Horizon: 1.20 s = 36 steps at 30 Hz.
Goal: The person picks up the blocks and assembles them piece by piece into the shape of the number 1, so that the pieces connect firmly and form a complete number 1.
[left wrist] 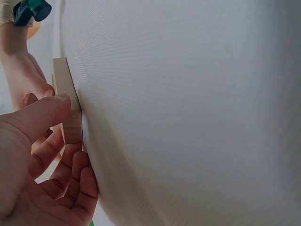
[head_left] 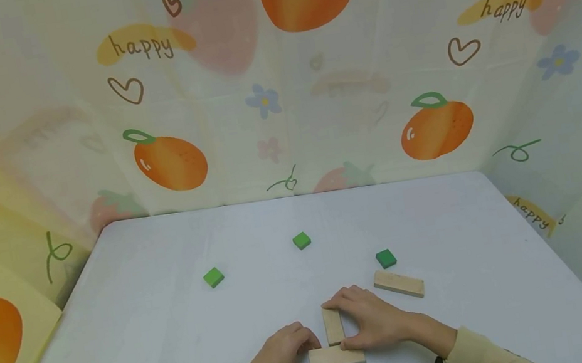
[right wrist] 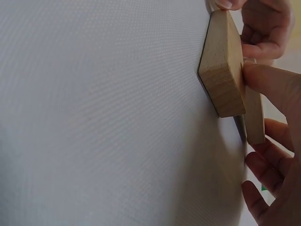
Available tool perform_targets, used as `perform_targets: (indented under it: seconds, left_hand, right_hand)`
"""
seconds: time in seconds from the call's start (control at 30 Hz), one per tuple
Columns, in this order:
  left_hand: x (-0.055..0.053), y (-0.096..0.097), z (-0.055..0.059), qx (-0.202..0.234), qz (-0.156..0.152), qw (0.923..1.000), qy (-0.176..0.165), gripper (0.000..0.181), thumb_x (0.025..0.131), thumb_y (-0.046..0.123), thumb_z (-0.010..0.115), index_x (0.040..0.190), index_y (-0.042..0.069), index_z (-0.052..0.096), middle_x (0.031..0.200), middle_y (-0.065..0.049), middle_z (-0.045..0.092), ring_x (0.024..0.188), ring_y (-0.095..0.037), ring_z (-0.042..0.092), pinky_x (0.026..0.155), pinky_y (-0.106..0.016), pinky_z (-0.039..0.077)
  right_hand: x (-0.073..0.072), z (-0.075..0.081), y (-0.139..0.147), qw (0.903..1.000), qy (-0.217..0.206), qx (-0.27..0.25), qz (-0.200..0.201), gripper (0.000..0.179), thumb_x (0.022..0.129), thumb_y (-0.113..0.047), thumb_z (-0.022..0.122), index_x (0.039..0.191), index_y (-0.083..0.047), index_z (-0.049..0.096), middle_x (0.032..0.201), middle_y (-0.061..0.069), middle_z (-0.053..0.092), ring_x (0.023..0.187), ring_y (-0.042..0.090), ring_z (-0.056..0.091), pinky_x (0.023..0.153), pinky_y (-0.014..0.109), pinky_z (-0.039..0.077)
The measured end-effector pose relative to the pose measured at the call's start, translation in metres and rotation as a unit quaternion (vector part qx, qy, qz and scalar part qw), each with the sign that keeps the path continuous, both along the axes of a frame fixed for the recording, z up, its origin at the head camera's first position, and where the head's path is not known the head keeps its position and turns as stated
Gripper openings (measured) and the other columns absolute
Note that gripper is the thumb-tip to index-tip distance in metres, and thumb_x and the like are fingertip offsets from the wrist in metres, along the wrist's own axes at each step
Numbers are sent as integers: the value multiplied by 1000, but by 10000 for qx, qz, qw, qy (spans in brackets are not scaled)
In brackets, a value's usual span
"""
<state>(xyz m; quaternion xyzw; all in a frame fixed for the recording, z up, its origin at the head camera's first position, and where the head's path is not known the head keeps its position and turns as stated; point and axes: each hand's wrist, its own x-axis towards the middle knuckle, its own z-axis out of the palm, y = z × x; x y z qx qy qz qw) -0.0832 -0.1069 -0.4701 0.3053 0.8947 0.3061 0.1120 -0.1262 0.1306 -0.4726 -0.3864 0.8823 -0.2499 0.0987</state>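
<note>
Two flat wooden blocks lie on the white table in a T shape in the head view. One block (head_left: pixel 335 357) runs left to right at the near side, and the other block (head_left: pixel 333 325) points away from its far edge. My left hand (head_left: pixel 282 360) pinches the left end of the crosswise block (left wrist: pixel 72 126), thumb on its near side and fingers behind. With thumb and fingers at opposite ends, my right hand (head_left: pixel 372 318) grips the lengthwise block (right wrist: pixel 255 117). Its thumb also overlaps the crosswise block's far edge.
A third wooden block (head_left: pixel 399 284) lies to the right, beyond my right hand. Close behind it is a dark green block (head_left: pixel 386 258). Two lighter green blocks, one middle (head_left: pixel 302 241) and one left (head_left: pixel 213 277), lie farther back. Patterned cloth (head_left: pixel 222 110) hangs behind the table.
</note>
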Motion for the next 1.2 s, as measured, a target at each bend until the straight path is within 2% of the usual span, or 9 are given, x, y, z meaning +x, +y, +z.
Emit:
perform_targets:
  seconds: [0.43,1.2]
  left_hand:
    - [0,0,0,15,8,10000,-97,29,70,21,77,93,23,59,85,17,49,79,3,46,72,-18,45]
    - [0,0,0,-1,-12,10000,-40,30,70,21,78,93,21,59,83,17,49,77,2,46,70,-16,44]
  right_hand:
    - [-1,-2,1,9999,119,-77,70,54,80,-32,68,129,-16,50,117,-7,51,107,10,44,90,33,39]
    - [2,-8,0,9992,360,-171,-85,54,78,-32,69,127,-18,52,115,-9,51,105,9,44,87,32,39]
